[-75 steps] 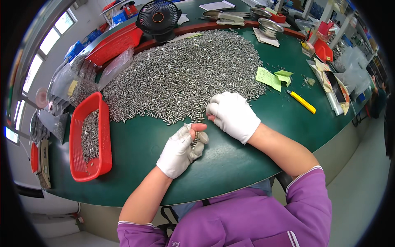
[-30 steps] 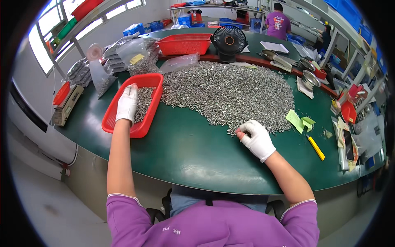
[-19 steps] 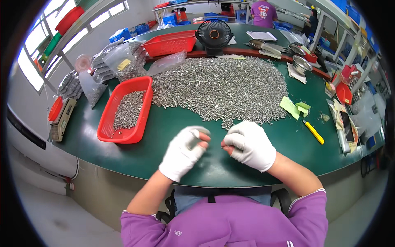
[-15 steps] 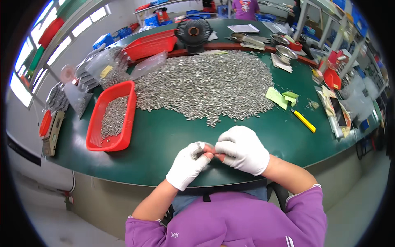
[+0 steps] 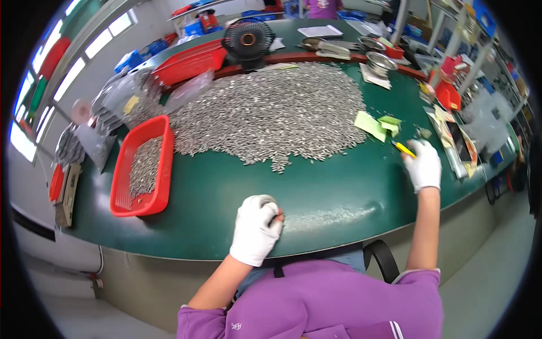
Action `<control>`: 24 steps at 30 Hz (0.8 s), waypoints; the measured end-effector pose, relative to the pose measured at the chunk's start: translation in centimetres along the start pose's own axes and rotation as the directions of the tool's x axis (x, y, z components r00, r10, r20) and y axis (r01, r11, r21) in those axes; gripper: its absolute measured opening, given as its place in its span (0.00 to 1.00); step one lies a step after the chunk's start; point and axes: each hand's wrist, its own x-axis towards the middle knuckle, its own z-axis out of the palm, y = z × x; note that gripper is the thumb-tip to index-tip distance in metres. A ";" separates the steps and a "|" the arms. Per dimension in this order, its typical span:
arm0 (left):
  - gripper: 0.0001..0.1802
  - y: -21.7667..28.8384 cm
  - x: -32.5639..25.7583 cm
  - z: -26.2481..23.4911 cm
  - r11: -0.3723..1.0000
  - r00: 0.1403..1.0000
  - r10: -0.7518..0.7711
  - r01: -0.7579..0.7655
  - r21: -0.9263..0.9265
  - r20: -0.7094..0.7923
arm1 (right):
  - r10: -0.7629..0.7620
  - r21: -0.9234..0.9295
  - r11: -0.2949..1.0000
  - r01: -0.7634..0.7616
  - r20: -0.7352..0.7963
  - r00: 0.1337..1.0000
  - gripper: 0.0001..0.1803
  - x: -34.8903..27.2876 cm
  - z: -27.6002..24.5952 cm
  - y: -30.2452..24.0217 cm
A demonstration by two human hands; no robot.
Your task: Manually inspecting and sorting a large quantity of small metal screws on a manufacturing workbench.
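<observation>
My left hand [image 5: 257, 229], in a white glove with bare fingertips, is closed in a pinch above the near edge of the green table [image 5: 226, 186]. Whatever sits between its fingers is too small or hidden to name. Out to the right, my right hand [image 5: 424, 165], also gloved, has its fingers closed round a yellow utility knife [image 5: 403, 150]. The knife's front end shows past the fingers; its rear is covered by the hand. A broad heap of small silvery metal pieces [image 5: 265, 113] spreads beyond both hands.
A red basket [image 5: 116, 192] with more metal pieces stands at left, beside a scale [image 5: 69, 195] and filled plastic bags [image 5: 127, 101]. A black fan [image 5: 248, 42] stands behind the heap. Green paper scraps [image 5: 370, 125], metal bowls [image 5: 381, 63] and a phone [image 5: 460, 141] lie at right.
My right hand has left my left hand and reached right and forward to the utility knife. The left hand stays near the front edge, still pinched. The view has shifted slightly.
</observation>
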 end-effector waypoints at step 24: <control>0.09 1.2 -0.4 -0.2 0.994 0.985 -0.106 0.102 0.041 0.136 | -0.490 0.631 0.770 0.095 0.489 0.722 0.36 -15.1 -5.5 -12.2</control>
